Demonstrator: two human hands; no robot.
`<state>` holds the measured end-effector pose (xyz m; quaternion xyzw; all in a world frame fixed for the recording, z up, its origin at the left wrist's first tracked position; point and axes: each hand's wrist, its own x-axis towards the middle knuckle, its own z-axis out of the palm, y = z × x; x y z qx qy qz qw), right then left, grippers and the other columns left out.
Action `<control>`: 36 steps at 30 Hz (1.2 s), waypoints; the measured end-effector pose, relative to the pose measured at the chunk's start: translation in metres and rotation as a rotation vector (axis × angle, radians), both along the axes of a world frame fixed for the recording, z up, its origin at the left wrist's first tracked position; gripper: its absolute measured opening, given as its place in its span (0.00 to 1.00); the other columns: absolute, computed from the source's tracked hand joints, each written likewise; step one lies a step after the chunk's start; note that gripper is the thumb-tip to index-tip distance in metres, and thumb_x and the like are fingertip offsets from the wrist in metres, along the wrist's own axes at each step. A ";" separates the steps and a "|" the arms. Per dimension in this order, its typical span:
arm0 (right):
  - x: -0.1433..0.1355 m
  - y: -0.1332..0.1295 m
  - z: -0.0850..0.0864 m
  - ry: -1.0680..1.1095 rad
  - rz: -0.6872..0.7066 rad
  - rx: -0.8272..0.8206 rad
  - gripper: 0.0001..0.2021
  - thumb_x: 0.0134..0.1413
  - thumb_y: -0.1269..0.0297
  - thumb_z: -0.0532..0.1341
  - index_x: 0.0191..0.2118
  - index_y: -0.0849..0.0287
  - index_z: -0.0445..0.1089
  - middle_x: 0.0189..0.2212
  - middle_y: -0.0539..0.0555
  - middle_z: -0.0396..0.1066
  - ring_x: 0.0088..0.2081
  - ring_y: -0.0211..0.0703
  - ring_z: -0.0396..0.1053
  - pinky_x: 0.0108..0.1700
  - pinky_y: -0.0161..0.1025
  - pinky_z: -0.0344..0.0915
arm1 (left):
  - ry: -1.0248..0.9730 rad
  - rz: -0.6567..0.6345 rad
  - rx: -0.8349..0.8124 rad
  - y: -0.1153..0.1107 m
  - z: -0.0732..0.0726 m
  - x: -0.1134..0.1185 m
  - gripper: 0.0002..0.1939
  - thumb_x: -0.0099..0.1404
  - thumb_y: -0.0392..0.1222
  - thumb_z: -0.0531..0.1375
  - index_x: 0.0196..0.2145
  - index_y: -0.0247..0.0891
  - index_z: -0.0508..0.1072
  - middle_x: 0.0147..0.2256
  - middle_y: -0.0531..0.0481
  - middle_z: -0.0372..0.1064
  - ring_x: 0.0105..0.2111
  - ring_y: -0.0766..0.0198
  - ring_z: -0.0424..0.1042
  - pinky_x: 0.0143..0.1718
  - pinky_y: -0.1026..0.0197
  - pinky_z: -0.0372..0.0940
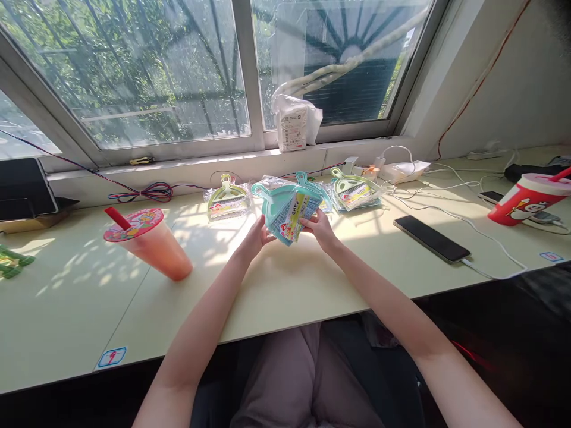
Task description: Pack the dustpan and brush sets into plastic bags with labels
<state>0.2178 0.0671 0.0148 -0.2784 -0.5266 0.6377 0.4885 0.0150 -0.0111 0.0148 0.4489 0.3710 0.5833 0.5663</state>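
Above the desk I hold a small teal dustpan (273, 201) with a printed card (295, 217) in front of its pan. My left hand (257, 239) grips the dustpan's lower left edge, with the fingers partly behind it. On the other side, my right hand (322, 229) pinches the card's right edge between thumb and fingers. Whether a brush lies behind the card is hidden. Just beyond, a wrapped green dustpan set (228, 199) lies to the left, and another green dustpan set (353, 189) rests at the right on a small pile of packets.
A tall drink cup (156, 246) stands left, and a red cup (529, 199) far right. A black phone (432, 239) with a white charging cable lies at right. Coiled wires (154, 192) run along the wall; a white package (292, 128) sits on the windowsill.
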 end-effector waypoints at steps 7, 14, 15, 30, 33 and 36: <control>-0.006 -0.008 -0.003 -0.013 -0.002 -0.005 0.26 0.38 0.60 0.74 0.44 0.54 0.64 0.36 0.51 0.77 0.38 0.48 0.77 0.43 0.50 0.78 | 0.069 0.127 -0.097 -0.002 -0.003 0.017 0.34 0.57 0.58 0.68 0.55 0.36 0.71 0.52 0.36 0.74 0.52 0.44 0.74 0.48 0.47 0.72; -0.009 -0.009 -0.002 -0.033 0.028 -0.094 0.21 0.41 0.62 0.69 0.43 0.54 0.64 0.36 0.50 0.77 0.33 0.44 0.76 0.41 0.47 0.77 | 0.172 0.312 -0.058 -0.003 -0.002 0.029 0.37 0.48 0.48 0.73 0.54 0.38 0.70 0.49 0.40 0.75 0.50 0.41 0.74 0.47 0.43 0.71; -0.009 -0.008 -0.003 -0.018 0.021 -0.112 0.20 0.42 0.60 0.69 0.43 0.54 0.65 0.36 0.50 0.77 0.33 0.44 0.76 0.40 0.46 0.76 | 0.173 0.333 -0.045 -0.003 -0.002 0.029 0.37 0.48 0.48 0.74 0.54 0.39 0.69 0.49 0.40 0.75 0.51 0.41 0.73 0.48 0.43 0.71; -0.004 0.005 -0.008 0.093 -0.296 -0.258 0.19 0.38 0.57 0.71 0.38 0.54 0.69 0.39 0.51 0.77 0.41 0.45 0.75 0.35 0.37 0.72 | 0.271 0.324 0.160 -0.001 -0.012 0.046 0.36 0.51 0.48 0.73 0.54 0.41 0.65 0.53 0.42 0.70 0.57 0.45 0.67 0.57 0.45 0.64; -0.006 0.004 -0.010 0.070 -0.375 -0.299 0.20 0.38 0.55 0.72 0.39 0.53 0.69 0.40 0.50 0.78 0.42 0.45 0.75 0.34 0.37 0.72 | 0.340 0.363 0.162 -0.001 -0.016 0.048 0.35 0.52 0.48 0.73 0.54 0.42 0.65 0.51 0.44 0.71 0.56 0.45 0.67 0.57 0.45 0.63; -0.007 0.003 -0.010 0.067 -0.361 -0.298 0.21 0.39 0.53 0.72 0.40 0.53 0.69 0.40 0.51 0.78 0.44 0.47 0.76 0.36 0.38 0.73 | 0.352 0.408 0.158 -0.001 -0.017 0.049 0.34 0.52 0.48 0.72 0.54 0.43 0.66 0.49 0.44 0.72 0.56 0.44 0.67 0.56 0.46 0.63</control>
